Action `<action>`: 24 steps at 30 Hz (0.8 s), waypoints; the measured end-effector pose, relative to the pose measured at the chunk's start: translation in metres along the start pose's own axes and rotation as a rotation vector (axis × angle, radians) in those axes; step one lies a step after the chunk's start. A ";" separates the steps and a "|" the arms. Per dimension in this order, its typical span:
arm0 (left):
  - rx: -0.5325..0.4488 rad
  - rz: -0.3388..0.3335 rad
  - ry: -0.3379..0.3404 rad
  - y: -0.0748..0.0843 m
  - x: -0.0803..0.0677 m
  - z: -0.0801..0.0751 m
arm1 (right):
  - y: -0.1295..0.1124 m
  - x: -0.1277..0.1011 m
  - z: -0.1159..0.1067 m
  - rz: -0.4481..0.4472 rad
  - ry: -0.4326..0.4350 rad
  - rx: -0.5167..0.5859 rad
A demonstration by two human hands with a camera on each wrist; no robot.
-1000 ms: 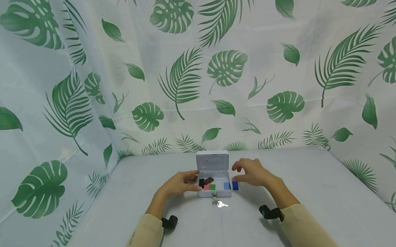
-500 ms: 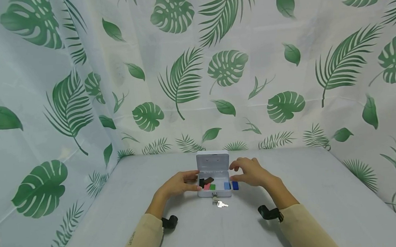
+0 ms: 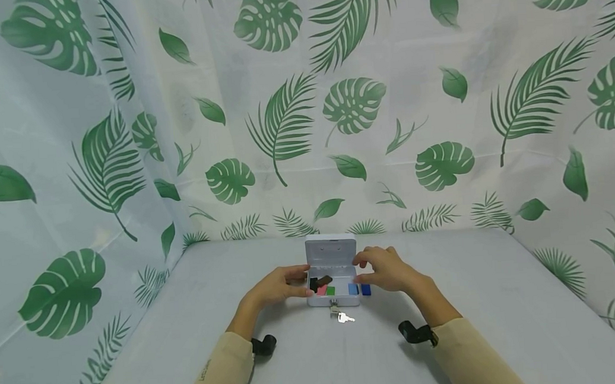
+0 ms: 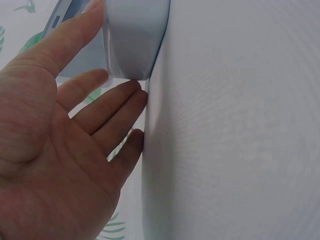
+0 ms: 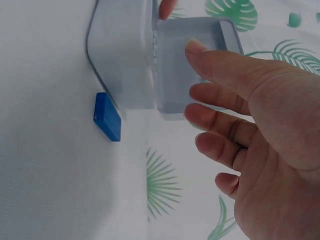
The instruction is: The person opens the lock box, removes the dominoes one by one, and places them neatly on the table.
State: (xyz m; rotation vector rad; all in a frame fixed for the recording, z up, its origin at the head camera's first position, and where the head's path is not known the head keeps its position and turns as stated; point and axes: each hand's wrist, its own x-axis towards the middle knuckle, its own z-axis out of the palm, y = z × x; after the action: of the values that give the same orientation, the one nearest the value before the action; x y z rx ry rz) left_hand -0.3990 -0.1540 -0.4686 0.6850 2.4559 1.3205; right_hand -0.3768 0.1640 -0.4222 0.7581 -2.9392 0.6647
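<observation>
A small pale metal cash box stands on the table with its lid raised. Inside lie a black piece, a brown piece, a pink block, a green block and a light blue block. My left hand is at the box's left side, thumb at the rim, fingers loosely extended. Over the right rim hovers my right hand, fingers spread and bent, with nothing in its grasp. A dark blue block lies on the table just outside the box's right wall.
Keys hang from the lock at the box's front. A white cloth covers the table. Behind and to the sides hangs a leaf-patterned curtain.
My right hand has shifted left, from beside the box to over its right rim, above the dark blue block. My left hand and the box have stayed put.
</observation>
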 end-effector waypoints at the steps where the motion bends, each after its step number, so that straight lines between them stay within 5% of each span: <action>1: 0.000 -0.001 0.000 0.000 0.000 0.000 | 0.000 0.000 0.000 -0.001 -0.002 0.001; 24: -0.006 0.002 -0.003 0.000 -0.001 -0.001 | -0.005 0.004 0.009 -0.013 -0.045 -0.004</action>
State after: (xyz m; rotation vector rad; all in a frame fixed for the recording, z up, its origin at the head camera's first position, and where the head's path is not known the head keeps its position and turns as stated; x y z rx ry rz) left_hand -0.3987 -0.1547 -0.4681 0.6876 2.4483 1.3261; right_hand -0.3772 0.1547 -0.4281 0.8017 -2.9726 0.6489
